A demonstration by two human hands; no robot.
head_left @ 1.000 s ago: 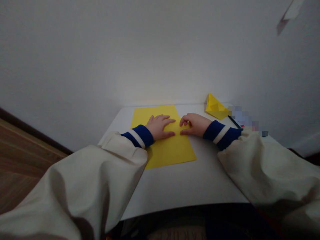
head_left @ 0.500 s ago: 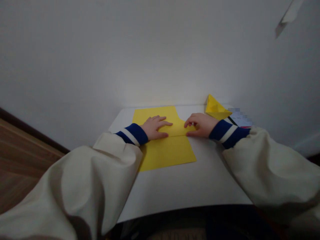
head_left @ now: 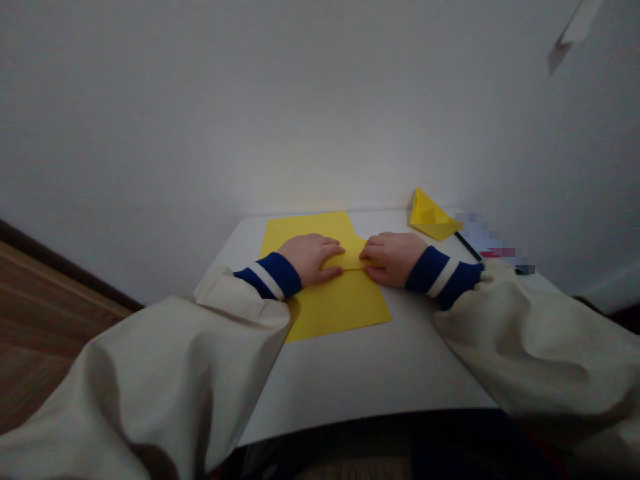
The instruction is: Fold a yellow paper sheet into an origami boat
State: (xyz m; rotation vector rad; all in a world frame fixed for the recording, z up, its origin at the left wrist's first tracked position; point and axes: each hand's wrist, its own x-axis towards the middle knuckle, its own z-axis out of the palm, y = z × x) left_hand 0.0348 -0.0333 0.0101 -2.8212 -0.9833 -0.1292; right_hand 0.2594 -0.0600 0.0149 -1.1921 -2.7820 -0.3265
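A yellow sheet of paper (head_left: 334,303) lies on the white table (head_left: 380,367), its far right corner folded in. My left hand (head_left: 310,257) lies flat on the sheet, fingers stretched toward the fold, thumb along the crease. My right hand (head_left: 394,257) sits at the sheet's right edge with its fingers curled and its thumb underneath, pinching the folded flap. The fingertips of both hands nearly meet at the crease. Both arms wear cream sleeves with blue and white cuffs.
A folded yellow paper shape (head_left: 430,219) stands at the table's far right corner. A dark pen (head_left: 469,247) and a blurred item lie beside it. A white wall rises right behind the table; wooden floor (head_left: 45,313) shows at the left.
My right hand has slid left along the crease toward my left hand, and its fingers have curled tighter. My left hand has shifted slightly right. The sheet stays in place.
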